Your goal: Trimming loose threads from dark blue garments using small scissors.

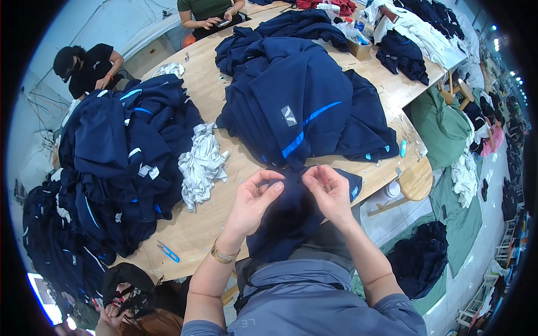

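Note:
A navy garment [291, 215] hangs over the table's near edge into my lap. My left hand [255, 199] pinches its upper edge, fingers curled, a gold bracelet on the wrist. My right hand [330, 190] pinches the same edge a little to the right, and a thin thread or needle sticks up from its fingertips. Just beyond both hands lies a stack of folded navy garments [302, 106] with blue stripes and a grey patch.
A big heap of navy garments [120, 162] fills the left of the wooden table [196, 235], with crumpled white cloth [202, 165] beside it. Blue snips [168, 252] lie near the front edge. Two people sit at the far left and top. A wooden stool [414, 182] stands right.

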A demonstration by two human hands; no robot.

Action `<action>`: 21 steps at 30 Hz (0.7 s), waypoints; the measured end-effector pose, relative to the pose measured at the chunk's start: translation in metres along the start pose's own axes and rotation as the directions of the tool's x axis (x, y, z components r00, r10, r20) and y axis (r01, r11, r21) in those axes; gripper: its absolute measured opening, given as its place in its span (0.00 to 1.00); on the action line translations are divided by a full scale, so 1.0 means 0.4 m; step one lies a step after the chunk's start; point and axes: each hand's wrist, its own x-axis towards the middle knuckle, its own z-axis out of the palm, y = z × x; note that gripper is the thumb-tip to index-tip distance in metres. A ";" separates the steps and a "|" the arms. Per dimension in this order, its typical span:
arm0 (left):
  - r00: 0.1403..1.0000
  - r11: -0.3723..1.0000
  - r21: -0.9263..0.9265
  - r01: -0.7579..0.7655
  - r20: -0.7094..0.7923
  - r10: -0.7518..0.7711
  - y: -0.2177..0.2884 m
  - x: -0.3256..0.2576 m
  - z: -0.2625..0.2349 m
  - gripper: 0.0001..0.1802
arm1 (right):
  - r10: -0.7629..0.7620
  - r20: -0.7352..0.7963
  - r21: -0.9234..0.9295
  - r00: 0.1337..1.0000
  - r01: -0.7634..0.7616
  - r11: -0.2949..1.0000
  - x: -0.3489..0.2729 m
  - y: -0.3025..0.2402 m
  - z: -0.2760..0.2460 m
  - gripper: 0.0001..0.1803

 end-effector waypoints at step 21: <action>1.000 0.999 0.032 0.008 0.002 -0.008 0.011 0.003 0.003 0.09 | -0.217 0.396 -0.566 0.892 0.423 0.707 0.009 -0.037 -0.059 0.21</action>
